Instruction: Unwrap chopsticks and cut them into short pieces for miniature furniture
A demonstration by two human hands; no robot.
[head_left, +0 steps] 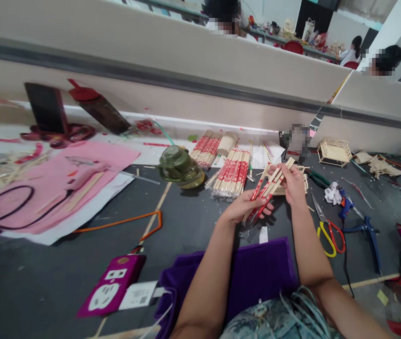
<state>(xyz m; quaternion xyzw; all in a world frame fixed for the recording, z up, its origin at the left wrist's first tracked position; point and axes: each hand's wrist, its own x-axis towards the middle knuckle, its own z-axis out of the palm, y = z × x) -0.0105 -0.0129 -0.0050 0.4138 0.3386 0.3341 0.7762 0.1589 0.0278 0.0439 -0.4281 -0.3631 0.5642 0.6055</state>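
Craft workshop: scissors (325,220), pliers (319,180), glue gun (346,204)

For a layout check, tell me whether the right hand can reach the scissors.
Probably yes: the scissors lie uncovered beside the right forearm, though the right hand would likely have to release the sticks first.

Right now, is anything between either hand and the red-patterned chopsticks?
Nothing visible: the left hand and right hand hold the red-patterned chopsticks. Clear plastic shows at their lower end; whether it runs under the left palm is hidden.
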